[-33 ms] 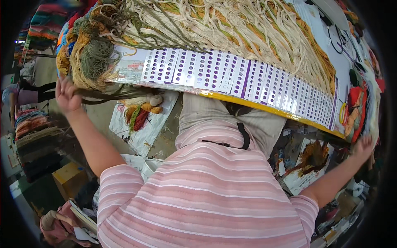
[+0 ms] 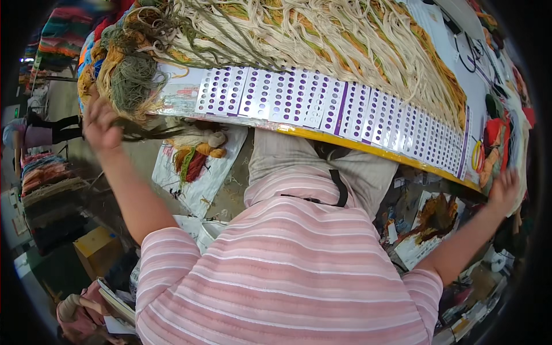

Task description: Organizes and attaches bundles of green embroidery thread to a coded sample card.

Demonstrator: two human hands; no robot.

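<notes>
My left hand (image 2: 103,125) is raised at the table's left end, slightly blurred, its fingers half bent and apart. Right beside its palm, loose dark olive yarn (image 2: 152,131) hangs in strands along the table edge; I see no clear grip on it. A grey-green yarn tangle (image 2: 133,80) lies just above, on the tabletop. Out at the right end, my right hand (image 2: 504,194) has its fingers up and apart, close to orange-peach yarn (image 2: 495,164) and pale strands. Nothing shows in it. Long cream and ochre yarn hanks (image 2: 322,40) cover the table's far part.
White cards with rows of purple-ringed holes (image 2: 299,100) line the yellow-edged table's near side. Yellow scissor-like handles (image 2: 476,156) lie at its right end. Below are red and ochre yarn bundles (image 2: 195,164) on a white sheet. Another person (image 2: 86,316) is at lower left.
My left hand has shifted a little right and its fingers look more spread; the olive strands beside it sag wider. My right hand has moved slightly, its fingers higher.
</notes>
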